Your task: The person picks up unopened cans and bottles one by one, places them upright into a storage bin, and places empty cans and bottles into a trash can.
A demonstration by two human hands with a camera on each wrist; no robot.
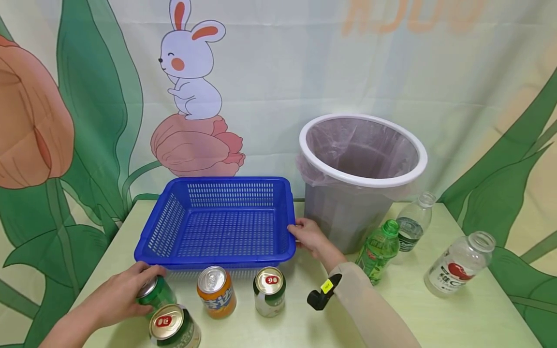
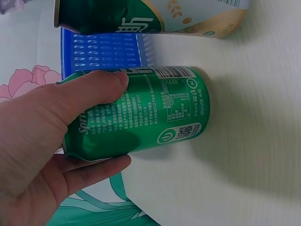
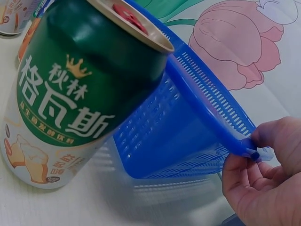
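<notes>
My left hand [image 1: 119, 295] grips a green Sprite can [image 2: 146, 113], thumb on one side and fingers on the other, at the front left of the table. With my right hand [image 1: 311, 237] I pinch the right rim of a blue plastic basket [image 1: 226, 232], which has nothing in it. In the right wrist view, thumb and fingers [image 3: 235, 174] close over the rim's corner. Close to the Sprite can stands a green and white drink can [image 1: 174, 326]. An orange soda can [image 1: 216, 292] and another green and white can [image 1: 270, 292] stand before the basket.
A grey trash bin [image 1: 348, 212] with a white rim and a plastic liner stands behind my right hand. To its right are a green bottle [image 1: 378, 251], a clear bottle [image 1: 413, 220] and a wide clear bottle [image 1: 459, 266] with a red label. A printed curtain [image 1: 270, 96] hangs behind.
</notes>
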